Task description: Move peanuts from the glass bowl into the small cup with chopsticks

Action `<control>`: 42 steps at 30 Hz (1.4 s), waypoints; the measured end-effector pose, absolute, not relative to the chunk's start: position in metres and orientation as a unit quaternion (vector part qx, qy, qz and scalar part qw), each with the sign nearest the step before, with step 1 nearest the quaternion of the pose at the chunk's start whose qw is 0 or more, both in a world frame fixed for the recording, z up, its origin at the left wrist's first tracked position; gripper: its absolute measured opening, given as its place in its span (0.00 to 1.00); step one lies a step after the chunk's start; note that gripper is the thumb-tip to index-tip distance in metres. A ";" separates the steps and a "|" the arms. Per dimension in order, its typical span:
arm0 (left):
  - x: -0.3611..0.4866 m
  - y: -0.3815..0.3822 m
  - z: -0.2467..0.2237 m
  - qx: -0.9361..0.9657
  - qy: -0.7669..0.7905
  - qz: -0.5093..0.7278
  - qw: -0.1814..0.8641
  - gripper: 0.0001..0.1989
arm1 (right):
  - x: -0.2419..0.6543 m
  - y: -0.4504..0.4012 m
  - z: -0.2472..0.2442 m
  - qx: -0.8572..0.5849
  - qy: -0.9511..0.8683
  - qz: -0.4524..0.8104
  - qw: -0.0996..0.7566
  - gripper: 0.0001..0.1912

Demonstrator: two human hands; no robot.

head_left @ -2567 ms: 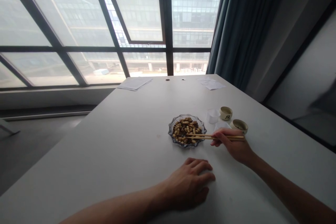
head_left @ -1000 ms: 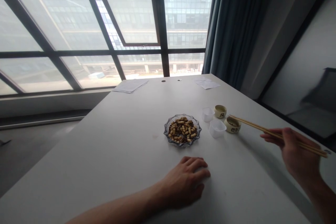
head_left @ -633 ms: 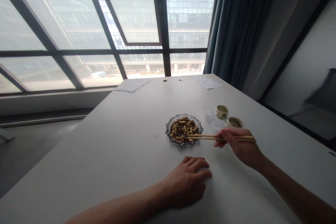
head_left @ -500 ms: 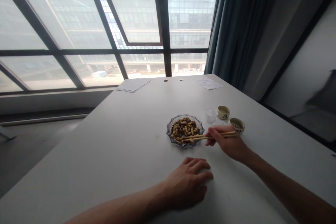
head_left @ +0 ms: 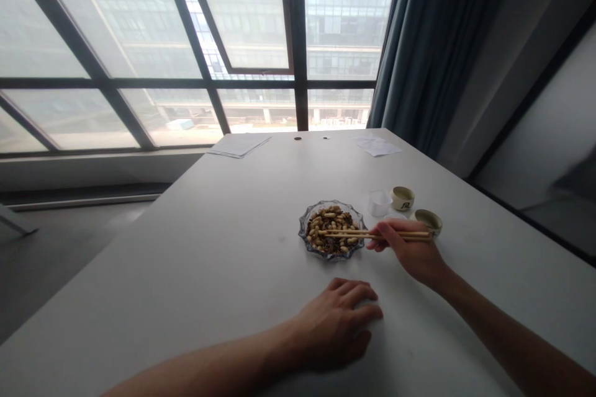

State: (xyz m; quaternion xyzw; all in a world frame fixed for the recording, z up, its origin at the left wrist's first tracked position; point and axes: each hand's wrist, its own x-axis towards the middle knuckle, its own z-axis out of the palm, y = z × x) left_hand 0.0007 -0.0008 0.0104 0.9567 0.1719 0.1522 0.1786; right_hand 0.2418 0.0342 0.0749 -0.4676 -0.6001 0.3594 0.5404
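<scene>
A scalloped glass bowl (head_left: 303, 242) holds peanuts in their shells (head_left: 331, 217) mixed with small dark brown pieces. My right hand (head_left: 412, 251) grips a pair of wooden chopsticks (head_left: 372, 234), whose tips reach in among the peanuts near the bowl's middle. Whether the tips pinch a peanut is too small to tell. My left hand (head_left: 342, 319) rests palm down on the table in front of the bowl, fingers slightly apart and holding nothing.
Right of the bowl stand a clear plastic container (head_left: 380, 203) and two small ceramic cups, one behind (head_left: 402, 198) and one partly hidden by my right hand (head_left: 429, 221). Paper sheets (head_left: 239, 144) and a crumpled sheet (head_left: 378, 145) lie at the far end of the white table (head_left: 223, 223).
The chopstick tips have shifted up from the bowl's front part toward its middle. My left hand stays in place on the table. The whole view has shifted slightly.
</scene>
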 end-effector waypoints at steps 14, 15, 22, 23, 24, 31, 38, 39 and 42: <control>0.000 0.000 0.013 0.959 0.168 0.147 0.176 0.18 | 0.233 0.034 0.068 -0.434 -0.613 0.328 0.573 0.26; -0.001 0.000 0.013 0.959 0.168 0.147 0.176 0.18 | 0.235 0.034 0.068 -0.436 -0.619 0.327 0.565 0.26; 0.000 0.001 0.012 0.958 0.169 0.146 0.180 0.18 | 0.238 0.034 0.067 -0.453 -0.644 0.343 0.512 0.30; 0.000 0.001 0.012 0.958 0.169 0.147 0.180 0.17 | 0.238 0.034 0.067 -0.456 -0.644 0.345 0.509 0.30; 0.000 0.001 0.012 0.958 0.168 0.147 0.181 0.17 | 0.238 0.034 0.066 -0.458 -0.643 0.347 0.507 0.31; 0.000 0.000 0.012 0.957 0.170 0.146 0.185 0.17 | 0.237 0.039 0.059 -0.465 -0.616 0.378 0.512 0.33; 0.000 0.001 0.012 0.957 0.172 0.143 0.184 0.18 | 0.231 0.039 0.054 -0.473 -0.574 0.387 0.544 0.36; -0.001 0.001 0.012 0.957 0.172 0.142 0.185 0.18 | 0.230 0.039 0.053 -0.475 -0.569 0.386 0.549 0.36; -0.001 0.001 0.013 0.957 0.170 0.140 0.189 0.18 | 0.229 0.039 0.051 -0.480 -0.555 0.379 0.563 0.36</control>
